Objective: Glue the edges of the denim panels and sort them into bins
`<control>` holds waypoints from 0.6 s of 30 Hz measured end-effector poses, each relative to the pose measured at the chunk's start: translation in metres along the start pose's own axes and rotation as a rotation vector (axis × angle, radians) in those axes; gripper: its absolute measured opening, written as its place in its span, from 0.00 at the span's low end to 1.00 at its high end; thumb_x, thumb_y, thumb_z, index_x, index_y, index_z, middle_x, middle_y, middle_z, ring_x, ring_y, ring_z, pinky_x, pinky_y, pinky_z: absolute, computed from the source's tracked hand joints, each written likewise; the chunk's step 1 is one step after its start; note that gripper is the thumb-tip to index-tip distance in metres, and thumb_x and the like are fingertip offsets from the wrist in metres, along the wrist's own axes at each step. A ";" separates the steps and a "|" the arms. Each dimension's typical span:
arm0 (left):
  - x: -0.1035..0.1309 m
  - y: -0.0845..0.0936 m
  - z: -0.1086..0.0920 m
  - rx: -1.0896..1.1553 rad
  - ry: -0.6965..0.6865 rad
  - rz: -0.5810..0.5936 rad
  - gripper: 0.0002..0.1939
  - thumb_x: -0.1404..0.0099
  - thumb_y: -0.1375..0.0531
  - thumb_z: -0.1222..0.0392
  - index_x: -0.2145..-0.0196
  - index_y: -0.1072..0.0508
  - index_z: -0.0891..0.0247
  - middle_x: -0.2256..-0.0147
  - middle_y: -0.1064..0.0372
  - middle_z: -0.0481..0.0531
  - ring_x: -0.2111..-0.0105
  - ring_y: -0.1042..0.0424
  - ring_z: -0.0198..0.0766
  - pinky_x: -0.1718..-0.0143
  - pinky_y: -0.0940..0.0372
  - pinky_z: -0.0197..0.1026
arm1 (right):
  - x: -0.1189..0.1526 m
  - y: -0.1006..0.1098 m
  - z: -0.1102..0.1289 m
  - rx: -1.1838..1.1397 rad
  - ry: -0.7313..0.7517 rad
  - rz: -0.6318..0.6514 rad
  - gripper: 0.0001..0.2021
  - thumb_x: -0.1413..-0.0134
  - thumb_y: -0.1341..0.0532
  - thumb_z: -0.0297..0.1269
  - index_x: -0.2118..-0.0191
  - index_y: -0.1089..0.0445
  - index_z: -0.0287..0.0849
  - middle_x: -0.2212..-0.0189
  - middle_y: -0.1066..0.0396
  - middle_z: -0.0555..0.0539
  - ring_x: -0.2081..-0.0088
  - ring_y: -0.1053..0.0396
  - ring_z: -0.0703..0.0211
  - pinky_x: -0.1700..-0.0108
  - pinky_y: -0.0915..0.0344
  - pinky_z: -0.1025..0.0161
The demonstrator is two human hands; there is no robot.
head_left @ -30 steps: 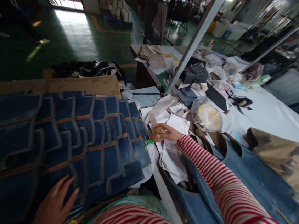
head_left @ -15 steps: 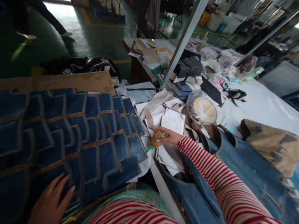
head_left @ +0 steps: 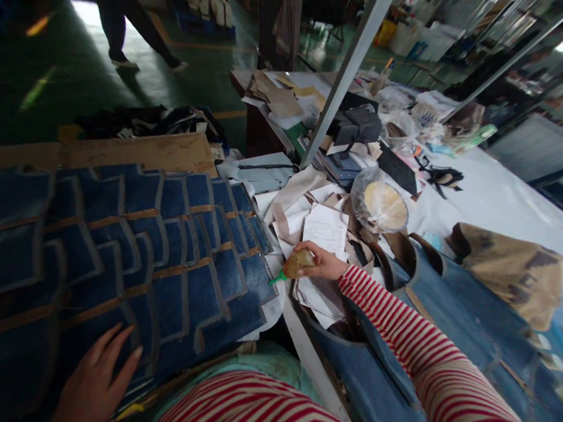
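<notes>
My right hand is wrapped round a squeeze bottle of amber-brown stuff with a green nozzle. The bottle is tilted, its nozzle pointing down and left at the right edge of a dark blue sheet of pieces. Grey bands and brown strips run between these pieces. Whether the nozzle tip touches the sheet I cannot tell. At the lower left, my left hand lies on the sheet with its fingers spread.
Brown cardboard borders the sheet's far side. Papers and a plastic-wrapped roll lie beyond my right hand. Blue material covers the right side. A metal post rises at the table corner. A person walks at the far left.
The bottle in my right hand has tipped closer to horizontal, its nozzle swinging slightly left and up. My left hand stays put. The walking person has moved to the right.
</notes>
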State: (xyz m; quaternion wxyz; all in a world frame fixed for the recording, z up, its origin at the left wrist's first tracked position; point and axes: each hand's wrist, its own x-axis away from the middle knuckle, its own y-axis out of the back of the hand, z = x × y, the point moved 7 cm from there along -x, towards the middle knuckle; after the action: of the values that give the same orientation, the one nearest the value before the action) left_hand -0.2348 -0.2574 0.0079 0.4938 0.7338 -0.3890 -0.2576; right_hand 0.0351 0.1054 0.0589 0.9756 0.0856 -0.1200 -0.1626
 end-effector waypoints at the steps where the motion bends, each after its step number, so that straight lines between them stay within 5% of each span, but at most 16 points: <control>1: 0.000 -0.001 0.000 0.002 -0.008 0.008 0.25 0.41 0.55 0.45 0.52 0.38 0.63 0.50 0.41 0.59 0.48 0.40 0.48 0.48 0.42 0.51 | 0.002 -0.002 -0.001 0.009 0.005 0.004 0.27 0.60 0.34 0.38 0.54 0.45 0.43 0.60 0.38 0.49 0.59 0.36 0.62 0.57 0.38 0.62; 10: 0.000 -0.002 0.000 -0.003 -0.006 0.024 0.28 0.40 0.56 0.44 0.51 0.38 0.66 0.49 0.43 0.62 0.49 0.40 0.51 0.48 0.42 0.54 | 0.014 -0.009 -0.008 0.083 0.027 0.032 0.25 0.58 0.35 0.40 0.54 0.44 0.43 0.61 0.37 0.49 0.60 0.36 0.61 0.57 0.38 0.61; 18: 0.001 -0.002 0.001 -0.001 -0.020 0.014 0.26 0.41 0.55 0.44 0.52 0.38 0.64 0.50 0.42 0.60 0.48 0.41 0.50 0.49 0.41 0.53 | -0.021 0.008 0.011 0.155 0.159 -0.142 0.25 0.57 0.36 0.40 0.53 0.45 0.44 0.60 0.39 0.48 0.60 0.37 0.60 0.57 0.38 0.60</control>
State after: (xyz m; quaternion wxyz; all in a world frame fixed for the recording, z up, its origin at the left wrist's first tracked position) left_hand -0.2349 -0.2583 0.0060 0.4921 0.7281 -0.3990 -0.2618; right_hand 0.0158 0.1188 0.0667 0.9585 0.1818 -0.0481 -0.2144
